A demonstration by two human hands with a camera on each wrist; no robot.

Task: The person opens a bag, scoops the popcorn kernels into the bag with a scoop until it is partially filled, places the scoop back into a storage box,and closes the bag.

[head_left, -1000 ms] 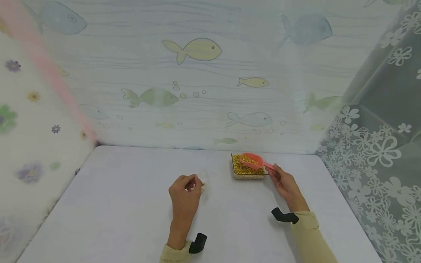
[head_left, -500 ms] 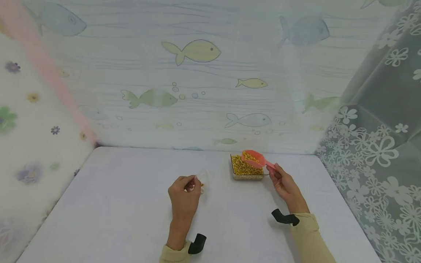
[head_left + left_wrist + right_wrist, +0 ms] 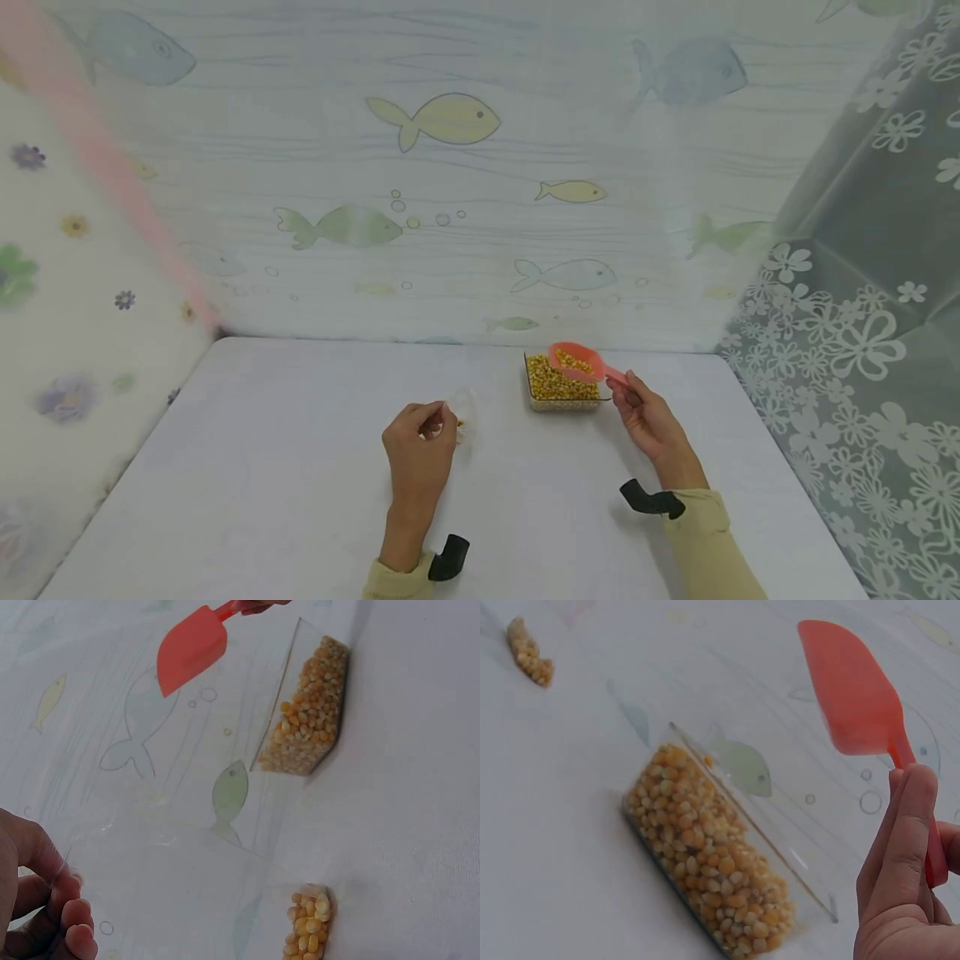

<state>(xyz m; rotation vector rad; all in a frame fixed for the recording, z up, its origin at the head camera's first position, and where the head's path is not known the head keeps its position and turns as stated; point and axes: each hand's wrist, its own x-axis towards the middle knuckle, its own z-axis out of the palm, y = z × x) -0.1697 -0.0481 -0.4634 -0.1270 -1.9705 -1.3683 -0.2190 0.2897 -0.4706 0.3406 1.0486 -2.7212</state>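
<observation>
The right hand [image 3: 651, 421] pinches the handle of an orange scoop [image 3: 576, 362], thumb and fingers curled round the handle's end. The scoop's bowl is raised above the far right corner of a clear rectangular tray [image 3: 562, 403] and carries a small load of corn kernels [image 3: 574, 361]. The tray is filled with more kernels and sits on the white table [image 3: 262, 467] near its far edge, close to the fish-patterned backdrop [image 3: 450, 167], with only a narrow strip of table behind it.

The left hand [image 3: 418, 446] is near the table's middle, fingers curled, pinching the rim of a clear plastic bag [image 3: 463, 408] that stands beside it. A small heap of kernels lies at the bag's bottom [image 3: 307, 930]; how wide the bag's mouth is held is hard to tell, since the film is almost invisible.

Between bag and tray lies a bare stretch of table. Left of the left hand the tabletop runs wide to the flowered side curtain [image 3: 67, 333]; right of the tray a lace curtain [image 3: 862, 375] closes the table's edge.
</observation>
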